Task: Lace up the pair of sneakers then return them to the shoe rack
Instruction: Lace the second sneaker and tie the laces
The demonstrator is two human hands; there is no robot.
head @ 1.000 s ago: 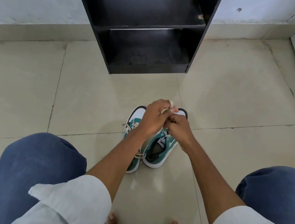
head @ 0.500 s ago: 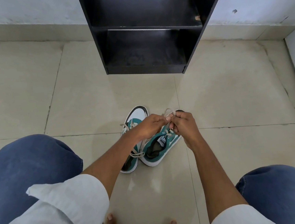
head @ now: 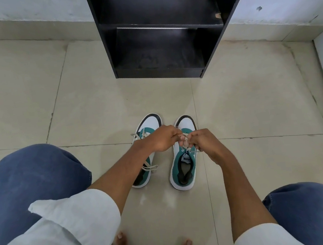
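My left hand [head: 163,138] and right hand [head: 201,141] pinched the flat cream lace [head: 185,140] between them, over the right sneaker [head: 184,169]. The left sneaker [head: 145,141] sat under my left wrist, on glossy tile [head: 97,108]; the boxy black rack [head: 161,44] stood beyond.

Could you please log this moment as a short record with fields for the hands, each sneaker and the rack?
left hand: pinching the lace over the right sneaker
right hand: pinching the same lace from the other side
left sneaker: on the floor, loose lace ends showing, partly behind the forearm
right sneaker: on the floor, being laced
shoe rack: black, both visible shelves bare
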